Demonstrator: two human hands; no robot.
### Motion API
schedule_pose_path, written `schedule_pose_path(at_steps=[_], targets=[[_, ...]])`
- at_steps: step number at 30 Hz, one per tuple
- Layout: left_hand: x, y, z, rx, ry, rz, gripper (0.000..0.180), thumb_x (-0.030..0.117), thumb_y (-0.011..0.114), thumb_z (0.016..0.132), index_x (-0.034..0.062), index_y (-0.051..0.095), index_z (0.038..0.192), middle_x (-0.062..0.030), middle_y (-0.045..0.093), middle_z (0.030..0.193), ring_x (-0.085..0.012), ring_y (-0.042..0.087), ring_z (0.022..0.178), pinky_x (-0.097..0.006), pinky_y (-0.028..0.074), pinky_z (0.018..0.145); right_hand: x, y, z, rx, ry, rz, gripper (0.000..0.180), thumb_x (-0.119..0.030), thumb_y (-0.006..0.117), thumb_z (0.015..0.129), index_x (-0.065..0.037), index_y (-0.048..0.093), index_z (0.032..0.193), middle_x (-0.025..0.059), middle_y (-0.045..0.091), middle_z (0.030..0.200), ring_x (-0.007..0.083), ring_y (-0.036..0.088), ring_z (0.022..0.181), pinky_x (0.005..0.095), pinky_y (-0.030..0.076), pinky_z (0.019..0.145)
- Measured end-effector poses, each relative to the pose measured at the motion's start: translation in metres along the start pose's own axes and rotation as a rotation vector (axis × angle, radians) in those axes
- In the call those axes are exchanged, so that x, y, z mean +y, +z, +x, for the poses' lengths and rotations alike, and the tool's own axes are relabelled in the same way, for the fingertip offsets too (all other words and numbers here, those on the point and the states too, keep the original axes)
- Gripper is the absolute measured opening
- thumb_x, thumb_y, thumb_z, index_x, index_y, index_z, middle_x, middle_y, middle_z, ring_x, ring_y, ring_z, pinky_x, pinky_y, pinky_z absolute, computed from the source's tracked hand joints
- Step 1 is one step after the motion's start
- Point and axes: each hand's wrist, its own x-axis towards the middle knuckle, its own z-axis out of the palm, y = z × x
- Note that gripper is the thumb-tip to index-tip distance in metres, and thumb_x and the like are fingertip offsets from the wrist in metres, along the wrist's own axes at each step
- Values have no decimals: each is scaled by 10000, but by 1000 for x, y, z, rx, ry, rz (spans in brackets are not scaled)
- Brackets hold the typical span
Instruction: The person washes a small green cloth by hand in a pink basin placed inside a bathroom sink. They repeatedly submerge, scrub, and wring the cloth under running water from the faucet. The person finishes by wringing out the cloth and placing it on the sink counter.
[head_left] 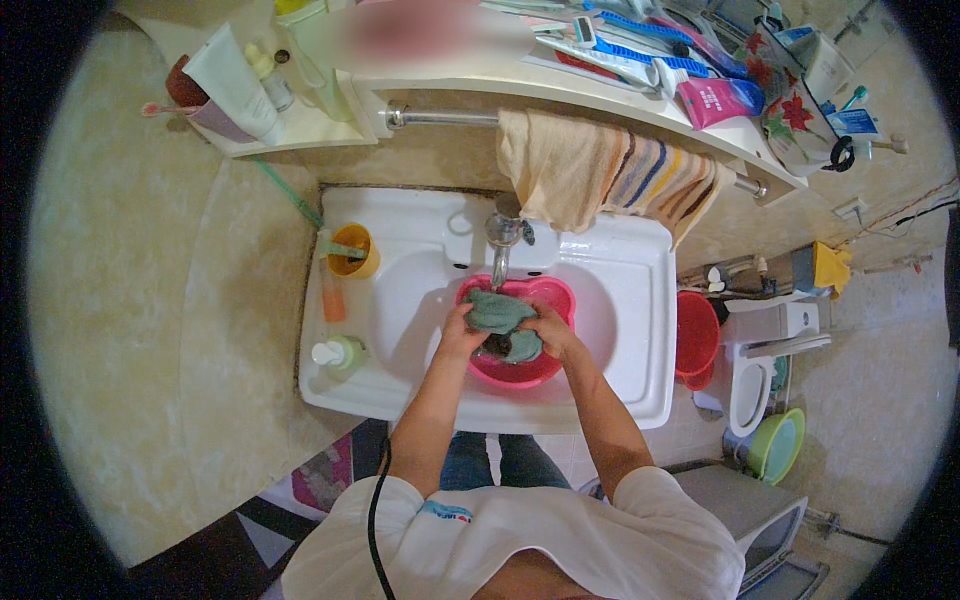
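Note:
A wet-looking grey-green cloth [498, 312] is bunched up between my hands, over a pink heart-shaped basin [515, 378]. My left hand [461, 330] is closed on the cloth's left side. My right hand [551, 331] grips its right side, and a second fold hangs down near that hand. A dark patch shows under the cloth; I cannot make out what it is. The basin stands in a white sink [400, 335], right below the metal faucet [502, 235]. Whether water is running is too small to tell.
Left on the sink stand a yellow cup [353, 252], an orange bottle [333, 295] and a pump bottle [340, 353]. A striped towel [610, 165] hangs from a rail behind the faucet, below a cluttered shelf [470, 72]. Right of the sink are a red bucket [697, 335] and a toilet [750, 395].

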Motion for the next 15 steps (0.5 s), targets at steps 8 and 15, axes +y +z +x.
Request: schedule_pose_path(at_steps=[8, 15], targets=[[11, -5, 11, -136, -34, 34, 399, 494, 585, 822, 137, 575, 1000, -42, 611, 981, -212, 579, 929, -413, 485, 785, 17, 98, -6, 218, -531, -1122, 245, -252, 582, 827, -135, 604, 1041, 210, 618, 902, 379, 610, 812, 434, 484, 694], [-19, 14, 8, 26, -129, 87, 300, 408, 544, 866, 148, 594, 1009, -10, 644, 950, -171, 607, 869, -357, 502, 747, 11, 48, 46, 638, -325, -1063, 349, -416, 526, 843, -97, 667, 823, 221, 606, 706, 411, 598, 691, 495, 462, 631]])
